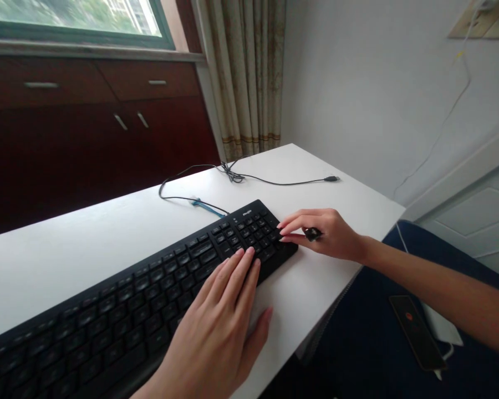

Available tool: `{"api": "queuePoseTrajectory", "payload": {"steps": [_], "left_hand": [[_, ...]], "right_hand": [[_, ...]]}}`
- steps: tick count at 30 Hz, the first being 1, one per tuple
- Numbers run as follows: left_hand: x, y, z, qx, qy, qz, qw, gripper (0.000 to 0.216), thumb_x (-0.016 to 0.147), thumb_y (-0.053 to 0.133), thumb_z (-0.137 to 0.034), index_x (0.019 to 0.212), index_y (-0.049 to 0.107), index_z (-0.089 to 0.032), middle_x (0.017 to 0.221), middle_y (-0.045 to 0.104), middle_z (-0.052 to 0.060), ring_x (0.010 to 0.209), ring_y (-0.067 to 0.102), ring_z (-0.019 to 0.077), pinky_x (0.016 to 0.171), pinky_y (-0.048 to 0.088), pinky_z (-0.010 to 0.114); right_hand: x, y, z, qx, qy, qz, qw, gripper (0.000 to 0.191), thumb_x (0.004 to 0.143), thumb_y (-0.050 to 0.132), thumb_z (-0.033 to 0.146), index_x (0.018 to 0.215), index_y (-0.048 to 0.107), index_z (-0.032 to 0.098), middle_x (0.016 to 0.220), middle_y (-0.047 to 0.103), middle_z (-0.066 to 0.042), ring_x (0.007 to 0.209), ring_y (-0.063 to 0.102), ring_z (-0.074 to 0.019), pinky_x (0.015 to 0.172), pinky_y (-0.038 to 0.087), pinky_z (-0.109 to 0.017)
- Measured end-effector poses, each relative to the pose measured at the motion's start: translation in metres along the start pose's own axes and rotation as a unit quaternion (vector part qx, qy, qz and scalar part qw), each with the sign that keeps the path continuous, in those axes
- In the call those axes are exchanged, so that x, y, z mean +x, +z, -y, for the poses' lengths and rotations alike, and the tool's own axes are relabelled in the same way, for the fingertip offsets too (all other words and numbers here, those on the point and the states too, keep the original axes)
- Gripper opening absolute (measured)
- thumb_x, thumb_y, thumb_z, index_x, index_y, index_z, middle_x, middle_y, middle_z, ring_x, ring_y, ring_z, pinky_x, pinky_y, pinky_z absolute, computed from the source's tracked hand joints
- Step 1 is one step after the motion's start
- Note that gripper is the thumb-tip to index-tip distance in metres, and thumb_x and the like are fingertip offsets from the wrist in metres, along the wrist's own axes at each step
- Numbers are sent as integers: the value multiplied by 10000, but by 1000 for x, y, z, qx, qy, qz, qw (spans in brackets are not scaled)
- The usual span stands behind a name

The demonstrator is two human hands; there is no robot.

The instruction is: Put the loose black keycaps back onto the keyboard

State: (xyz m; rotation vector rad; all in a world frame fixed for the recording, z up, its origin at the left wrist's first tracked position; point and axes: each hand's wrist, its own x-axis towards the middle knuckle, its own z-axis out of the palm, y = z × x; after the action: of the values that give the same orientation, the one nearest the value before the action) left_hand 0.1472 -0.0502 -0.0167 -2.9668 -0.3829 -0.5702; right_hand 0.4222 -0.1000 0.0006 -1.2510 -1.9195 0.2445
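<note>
A black keyboard point(191, 260) lies slantwise on the white table. My left hand point(220, 321) rests flat on its right part, fingers stretched over the keys and thumb out to the side. At the keyboard's right end, by the number pad point(258, 233), my right hand point(326, 233) is closed in a pinch. A slim black object point(313, 234) is in it, its blunt end sticking out below the palm side; the rest is hidden by the fingers, and I cannot tell its kind.
Behind the keyboard, its black cable point(233, 176) lies bunched on the table point(87, 233), ending in a USB plug point(331, 179). A thin blue item point(208, 206) lies partly behind the keyboard. Right of the table, a phone point(416, 332) with a white cable rests on a dark blue surface.
</note>
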Motion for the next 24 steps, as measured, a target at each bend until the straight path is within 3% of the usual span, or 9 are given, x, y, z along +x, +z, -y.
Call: {"api": "queuePoseTrajectory", "payload": {"steps": [4, 14, 24], "left_hand": [[2, -4, -2, 2, -4, 8, 1000, 649, 898, 547, -391, 1454, 457, -69, 1552, 394, 184, 1404, 413, 367, 1099, 464, 487], [5, -6, -3, -43, -19, -22, 999, 594, 902, 534, -356, 1432, 496, -90, 1493, 482, 178, 1379, 454, 361, 1075, 495, 491], [5, -7, -4, -32, -19, -19, 999, 556, 913, 525, -374, 1381, 558, -76, 1498, 475, 169, 1366, 474, 354, 1076, 498, 468]], "right_hand": [[-1, 6, -4, 1, -6, -9, 1000, 111, 856, 729, 205, 966, 735, 206, 1037, 765, -80, 913, 725, -185, 846, 591, -338], [-3, -5, -10, -30, -63, 110, 991, 230, 881, 669, 143, 1079, 737, 237, 1123, 753, -65, 956, 726, -184, 838, 596, -311], [-13, -3, -13, -127, -118, 107, 979, 362, 900, 626, 118, 1240, 656, 238, 1215, 728, -79, 978, 715, -194, 794, 559, -320]]}}
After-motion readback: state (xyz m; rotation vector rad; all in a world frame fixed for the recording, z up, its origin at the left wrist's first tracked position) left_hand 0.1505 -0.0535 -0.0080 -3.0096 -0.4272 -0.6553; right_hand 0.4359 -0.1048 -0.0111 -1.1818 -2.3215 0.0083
